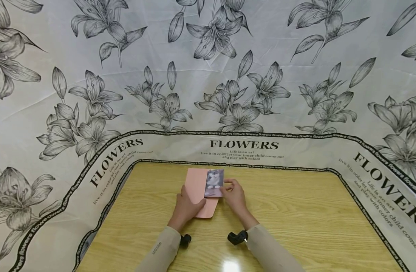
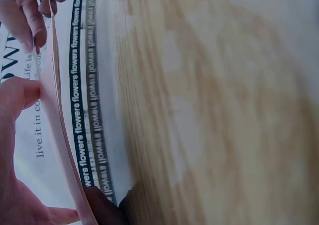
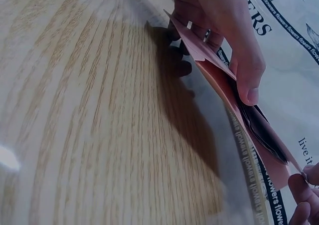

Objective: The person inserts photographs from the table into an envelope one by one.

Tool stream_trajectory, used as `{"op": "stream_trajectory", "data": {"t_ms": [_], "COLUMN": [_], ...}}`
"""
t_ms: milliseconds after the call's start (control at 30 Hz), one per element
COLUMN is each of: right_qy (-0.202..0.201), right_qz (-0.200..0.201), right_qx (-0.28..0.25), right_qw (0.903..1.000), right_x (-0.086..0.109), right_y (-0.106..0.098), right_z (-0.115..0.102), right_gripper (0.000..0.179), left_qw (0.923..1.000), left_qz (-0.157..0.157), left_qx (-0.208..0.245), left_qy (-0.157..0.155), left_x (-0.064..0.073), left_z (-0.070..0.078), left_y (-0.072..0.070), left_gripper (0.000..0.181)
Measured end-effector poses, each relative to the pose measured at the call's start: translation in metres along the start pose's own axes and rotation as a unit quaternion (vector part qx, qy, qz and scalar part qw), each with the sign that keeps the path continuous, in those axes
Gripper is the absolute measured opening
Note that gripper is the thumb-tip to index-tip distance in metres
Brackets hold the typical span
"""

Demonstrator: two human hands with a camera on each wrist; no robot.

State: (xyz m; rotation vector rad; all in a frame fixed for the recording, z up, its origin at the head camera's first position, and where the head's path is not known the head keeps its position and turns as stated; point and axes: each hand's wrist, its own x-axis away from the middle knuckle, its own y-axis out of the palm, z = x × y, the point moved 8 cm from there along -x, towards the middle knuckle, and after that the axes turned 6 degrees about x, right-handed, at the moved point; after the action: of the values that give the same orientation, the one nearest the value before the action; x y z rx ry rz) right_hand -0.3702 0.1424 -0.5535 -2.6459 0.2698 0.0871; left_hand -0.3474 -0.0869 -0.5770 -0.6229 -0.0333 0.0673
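Observation:
A pink envelope (image 1: 195,183) is held above the table, its tapered end toward me. My left hand (image 1: 186,208) grips its left side, thumb on the front face. At its right side is a picture card (image 1: 214,181) showing a pale figure on a grey-purple ground. My right hand (image 1: 234,195) pinches this card by its right edge. The right wrist view shows the envelope (image 3: 199,48) edge-on, with dark thin layers (image 3: 259,130) against its pink inside and my left thumb pressing there. How far the card sits inside cannot be told.
Below the hands lies a wood-grain table (image 1: 296,219). A white cloth (image 1: 245,151) with black flower prints and lettering borders its far edge and sides, rising behind it. Dark wrist-camera mounts (image 1: 237,238) stick out at both sleeves. Light glares near the table's front.

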Motion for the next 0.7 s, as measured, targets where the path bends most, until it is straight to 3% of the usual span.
{"op": "stream_trajectory", "data": {"t_ms": [700], "right_qy": [0.01], "right_qz": [-0.007], "right_qx": [-0.01], "right_qw": [0.9999], "right_x": [-0.003], "right_y": [0.02], "right_z": [-0.006], "right_gripper": [0.033], "left_qw": [1.0], "left_qz": [-0.001], "left_qx": [0.0], "left_qy": [-0.007], "left_x": [-0.001], "left_z": [-0.001], "left_y": [0.001], "left_gripper": [0.118]}}
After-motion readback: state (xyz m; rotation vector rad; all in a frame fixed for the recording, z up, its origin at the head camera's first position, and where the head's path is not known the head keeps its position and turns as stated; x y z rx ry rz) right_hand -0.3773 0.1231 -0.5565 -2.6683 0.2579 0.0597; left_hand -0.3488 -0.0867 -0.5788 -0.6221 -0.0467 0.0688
